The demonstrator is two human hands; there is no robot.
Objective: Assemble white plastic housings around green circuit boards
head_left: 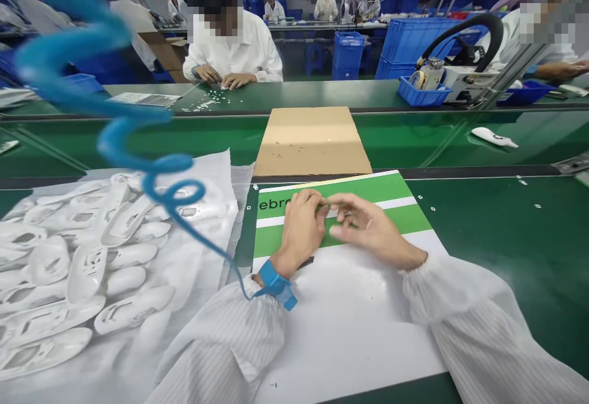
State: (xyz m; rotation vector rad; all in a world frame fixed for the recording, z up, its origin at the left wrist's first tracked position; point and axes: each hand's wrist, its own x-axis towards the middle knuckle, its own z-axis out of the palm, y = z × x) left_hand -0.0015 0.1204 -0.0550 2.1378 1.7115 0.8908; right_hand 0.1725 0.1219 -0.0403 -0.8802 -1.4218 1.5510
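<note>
Over a board with green and white stripes (pixel 414 225), my left hand (pixel 300 226) is closed, its fingers bent and pinched together. Whatever it may hold is hidden or too small to make out. My right hand (pixel 370 231) is close on its right, index fingertip at the left fingertips, with thumb and fingers apart. A blue wrist strap (pixel 276 282) with a coiled blue cord (pixel 197 236) goes round my left wrist. A small dark object (pixel 306 262) lies partly hidden beside that wrist.
Several white plastic shells (pixel 87 269) lie on white sheeting (pixel 197 281) at the left. Cardboard (pixel 315 140) with tiny dark bits bridges the green conveyor (pixel 405 140), which carries a white part (pixel 494 137). Opposite, a person (pixel 239 48) handles small white pieces. Blue bins (pixel 347 54) stand behind.
</note>
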